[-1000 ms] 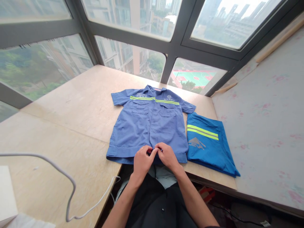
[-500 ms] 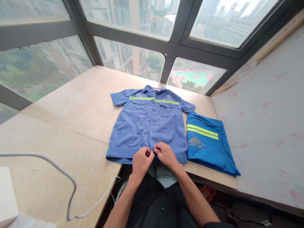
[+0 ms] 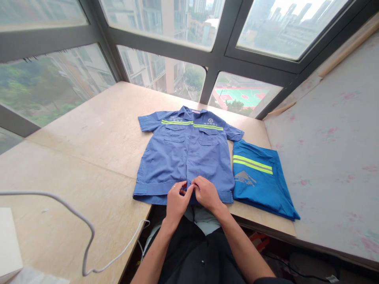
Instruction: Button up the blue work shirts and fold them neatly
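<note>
A blue short-sleeved work shirt [image 3: 183, 154] with a yellow reflective chest stripe lies flat, front up, on the wooden tabletop [image 3: 103, 134]. My left hand [image 3: 177, 201] and my right hand [image 3: 206, 193] meet at the bottom of the shirt's front placket, just above the hem. The fingers of both hands are closed in a pinch on the fabric there, thumbs touching. What sits between the fingertips is too small to make out. A ring shows on my left hand.
A folded brighter blue garment [image 3: 259, 177] with reflective stripes and a logo lies right of the shirt. A white cable [image 3: 85, 228] loops over the table's near left, beside a white object [image 3: 8, 240]. Windows [image 3: 166, 67] ring the far edge. A pale patterned surface [image 3: 331, 150] lies to the right.
My hands have stayed at the lower placket, shifting slightly up the shirt with small finger movements. The shirt and the folded garment have not moved.
</note>
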Tool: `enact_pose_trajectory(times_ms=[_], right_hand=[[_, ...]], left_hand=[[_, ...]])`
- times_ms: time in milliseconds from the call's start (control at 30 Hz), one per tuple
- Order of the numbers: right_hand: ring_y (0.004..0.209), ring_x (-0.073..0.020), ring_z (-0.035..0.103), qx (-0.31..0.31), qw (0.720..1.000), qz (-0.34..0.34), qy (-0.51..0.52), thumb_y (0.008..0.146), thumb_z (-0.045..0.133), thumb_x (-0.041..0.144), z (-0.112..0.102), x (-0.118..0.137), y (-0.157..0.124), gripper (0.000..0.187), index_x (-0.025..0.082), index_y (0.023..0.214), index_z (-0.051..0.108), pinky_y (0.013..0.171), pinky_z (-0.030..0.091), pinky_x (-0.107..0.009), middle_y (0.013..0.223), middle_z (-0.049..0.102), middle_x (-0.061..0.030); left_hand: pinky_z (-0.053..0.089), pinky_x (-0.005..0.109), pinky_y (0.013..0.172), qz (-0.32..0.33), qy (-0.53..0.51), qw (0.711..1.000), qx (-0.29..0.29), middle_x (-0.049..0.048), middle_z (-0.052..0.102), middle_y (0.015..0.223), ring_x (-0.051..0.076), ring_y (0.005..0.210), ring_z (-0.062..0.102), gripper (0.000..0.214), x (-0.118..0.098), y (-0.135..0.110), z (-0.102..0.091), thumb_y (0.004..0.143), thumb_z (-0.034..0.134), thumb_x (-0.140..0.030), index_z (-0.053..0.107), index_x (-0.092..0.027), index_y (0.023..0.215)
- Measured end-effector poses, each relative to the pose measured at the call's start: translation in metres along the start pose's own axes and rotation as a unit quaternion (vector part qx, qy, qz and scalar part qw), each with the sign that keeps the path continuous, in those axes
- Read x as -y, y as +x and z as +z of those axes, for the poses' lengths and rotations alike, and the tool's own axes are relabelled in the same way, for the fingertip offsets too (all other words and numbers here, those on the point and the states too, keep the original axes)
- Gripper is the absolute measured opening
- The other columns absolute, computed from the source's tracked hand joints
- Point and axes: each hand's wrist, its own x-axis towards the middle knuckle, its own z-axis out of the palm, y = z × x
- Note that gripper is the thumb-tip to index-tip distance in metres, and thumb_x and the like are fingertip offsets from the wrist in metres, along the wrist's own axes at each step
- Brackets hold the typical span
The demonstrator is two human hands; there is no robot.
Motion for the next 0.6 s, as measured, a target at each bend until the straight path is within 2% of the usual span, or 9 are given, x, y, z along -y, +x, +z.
enact_pose_trajectory(times_ms=[133, 233, 333, 500, 600], right_hand=[[0.078, -0.0182, 0.053, 0.006, 1.000, -0.009, 0.003, 0.090, 0.046, 0.010, -0.001, -0.001, 0.001, 0.018, 0.022, 0.080, 0.055, 0.071, 0.038, -0.027, 0.082, 0.059, -0.0031], [0.078, -0.0175, 0.052, 0.014, 1.000, -0.015, 0.020, 0.091, 0.047, 0.011, -0.003, -0.001, 0.002, 0.018, 0.022, 0.078, 0.054, 0.071, 0.038, -0.027, 0.080, 0.058, -0.0021], [0.076, -0.0168, 0.052, 0.010, 0.999, -0.005, 0.049, 0.090, 0.049, 0.011, -0.004, -0.001, 0.003, 0.017, 0.021, 0.078, 0.054, 0.071, 0.039, -0.027, 0.079, 0.057, -0.0014], [0.079, -0.0169, 0.054, -0.014, 0.995, 0.005, 0.098, 0.090, 0.049, 0.012, -0.001, -0.001, 0.006, 0.016, 0.021, 0.080, 0.057, 0.074, 0.042, -0.028, 0.081, 0.058, -0.0016], [0.081, -0.0174, 0.055, -0.024, 0.992, 0.002, 0.121, 0.092, 0.051, 0.016, 0.002, -0.002, 0.007, 0.014, 0.021, 0.082, 0.060, 0.075, 0.043, -0.028, 0.082, 0.059, -0.0021]], left_hand=[[0.053, 0.033, 0.075, 0.012, -0.004, 1.000, 0.026, 0.0089, 0.073, 0.090, 0.020, 0.077, 0.067, 0.025, 0.004, 0.003, -0.002, 0.089, 0.057, -0.038, 0.072, -0.018, 0.091], [0.053, 0.031, 0.071, 0.016, -0.028, 0.996, 0.078, 0.0075, 0.072, 0.087, 0.018, 0.068, 0.067, 0.026, 0.002, 0.006, -0.006, 0.090, 0.054, -0.036, 0.073, -0.018, 0.090], [0.052, 0.029, 0.064, -0.035, -0.089, 0.989, 0.110, 0.0058, 0.072, 0.081, 0.016, 0.059, 0.065, 0.026, -0.001, 0.011, -0.009, 0.087, 0.057, -0.037, 0.072, -0.016, 0.090], [0.054, 0.027, 0.060, -0.142, -0.202, 0.966, 0.082, 0.0064, 0.074, 0.079, 0.018, 0.064, 0.069, 0.030, 0.003, 0.016, -0.004, 0.074, 0.068, -0.038, 0.072, -0.013, 0.091], [0.056, 0.027, 0.061, -0.169, -0.242, 0.954, 0.053, 0.0082, 0.076, 0.082, 0.020, 0.072, 0.072, 0.033, 0.006, 0.015, 0.000, 0.071, 0.071, -0.038, 0.073, -0.013, 0.093]])
